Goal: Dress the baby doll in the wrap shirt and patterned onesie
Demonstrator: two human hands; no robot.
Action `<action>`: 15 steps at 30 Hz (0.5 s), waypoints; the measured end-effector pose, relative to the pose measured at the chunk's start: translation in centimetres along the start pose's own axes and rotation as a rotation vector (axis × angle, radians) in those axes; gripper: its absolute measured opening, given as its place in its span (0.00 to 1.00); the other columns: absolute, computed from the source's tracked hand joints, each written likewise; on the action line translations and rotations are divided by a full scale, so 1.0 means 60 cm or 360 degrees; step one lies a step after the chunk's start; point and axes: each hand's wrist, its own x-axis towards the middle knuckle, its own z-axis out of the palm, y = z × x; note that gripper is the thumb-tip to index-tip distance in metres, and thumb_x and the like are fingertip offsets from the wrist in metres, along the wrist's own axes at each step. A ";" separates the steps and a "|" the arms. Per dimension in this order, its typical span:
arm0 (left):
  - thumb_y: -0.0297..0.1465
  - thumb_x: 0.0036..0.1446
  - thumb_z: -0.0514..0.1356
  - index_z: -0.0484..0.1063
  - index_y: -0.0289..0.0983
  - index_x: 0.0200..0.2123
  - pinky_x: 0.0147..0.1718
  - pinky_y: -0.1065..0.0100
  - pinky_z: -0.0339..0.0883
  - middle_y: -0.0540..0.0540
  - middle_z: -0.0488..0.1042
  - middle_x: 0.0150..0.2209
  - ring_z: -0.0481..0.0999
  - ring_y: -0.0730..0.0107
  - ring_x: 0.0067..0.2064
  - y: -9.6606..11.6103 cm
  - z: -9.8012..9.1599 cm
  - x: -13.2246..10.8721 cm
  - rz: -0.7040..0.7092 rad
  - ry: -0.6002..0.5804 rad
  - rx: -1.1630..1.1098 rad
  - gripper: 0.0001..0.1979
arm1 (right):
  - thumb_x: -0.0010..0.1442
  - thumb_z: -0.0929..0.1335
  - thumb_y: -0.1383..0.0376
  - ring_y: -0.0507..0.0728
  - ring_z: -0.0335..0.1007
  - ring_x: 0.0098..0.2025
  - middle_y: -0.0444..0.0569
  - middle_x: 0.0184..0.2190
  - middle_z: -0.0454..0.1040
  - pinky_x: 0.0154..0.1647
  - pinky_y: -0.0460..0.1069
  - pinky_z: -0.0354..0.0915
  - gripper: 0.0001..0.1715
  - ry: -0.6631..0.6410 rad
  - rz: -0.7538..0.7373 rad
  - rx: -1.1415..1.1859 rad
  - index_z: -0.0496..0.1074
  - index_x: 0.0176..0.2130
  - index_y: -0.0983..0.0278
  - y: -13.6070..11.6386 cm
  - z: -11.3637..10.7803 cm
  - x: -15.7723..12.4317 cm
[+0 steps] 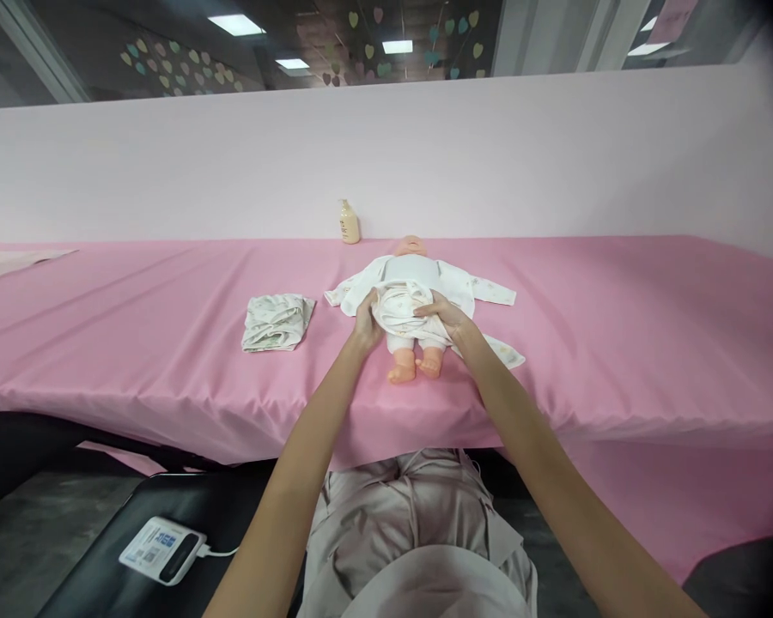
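A baby doll (403,367) lies on its back on the pink-covered table (186,343), its bare feet towards me. It has on a white long-sleeved top (493,290) with the arms spread out. Bunched over its belly and hips is a white patterned cloth (399,311), which may be a garment. My left hand (367,319) is closed on the cloth's left edge. From the other side my right hand (447,313) pinches its right part, fingers lying over the folds. One loose end (506,352) of fabric trails to the right under my right forearm.
Left of the doll lies a folded patterned cloth (276,322). A cream pump bottle (349,223) stands against the white wall (232,163) at the back. Below the table, a black seat (103,571) holds a white device (161,549) with a cable.
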 end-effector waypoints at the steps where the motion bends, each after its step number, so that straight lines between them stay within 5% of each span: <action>1: 0.34 0.55 0.57 0.69 0.37 0.43 0.42 0.66 0.67 0.47 0.74 0.34 0.73 0.64 0.41 -0.002 -0.009 0.003 0.0162 0.0133 0.0213 0.13 | 0.36 0.72 0.72 0.58 0.71 0.37 0.46 0.35 0.75 0.44 0.54 0.69 0.32 0.0039 -0.0038 -0.0056 0.67 0.44 0.64 -0.003 -0.003 0.000; 4: 0.26 0.51 0.57 0.69 0.39 0.42 0.44 0.64 0.64 0.47 0.71 0.33 0.71 0.62 0.42 -0.006 -0.041 0.001 0.0515 0.0342 0.1146 0.13 | 0.35 0.72 0.72 0.59 0.69 0.45 0.47 0.42 0.73 0.50 0.55 0.66 0.37 0.0207 -0.0146 -0.0266 0.65 0.47 0.62 -0.010 -0.012 0.001; 8: 0.25 0.46 0.59 0.67 0.37 0.48 0.52 0.56 0.58 0.36 0.66 0.50 0.64 0.50 0.53 -0.004 -0.054 -0.012 0.0710 -0.0061 0.2046 0.22 | 0.37 0.71 0.72 0.59 0.67 0.48 0.47 0.47 0.70 0.53 0.55 0.63 0.36 0.0460 -0.0233 -0.0594 0.64 0.48 0.61 -0.012 -0.022 0.009; 12: 0.26 0.42 0.65 0.68 0.37 0.50 0.61 0.52 0.45 0.35 0.62 0.55 0.57 0.45 0.60 0.007 -0.029 -0.022 0.0840 -0.0496 0.1953 0.28 | 0.38 0.69 0.71 0.58 0.67 0.47 0.48 0.46 0.70 0.53 0.54 0.63 0.35 0.0843 -0.0391 -0.0724 0.63 0.49 0.62 -0.002 -0.030 0.025; 15: 0.21 0.36 0.66 0.73 0.38 0.43 0.64 0.56 0.39 0.39 0.67 0.53 0.55 0.49 0.62 0.014 -0.003 -0.035 0.0646 -0.0608 0.1458 0.25 | 0.40 0.68 0.69 0.57 0.67 0.46 0.48 0.45 0.69 0.52 0.54 0.63 0.33 0.1153 -0.0454 -0.0766 0.61 0.48 0.62 0.000 -0.041 0.032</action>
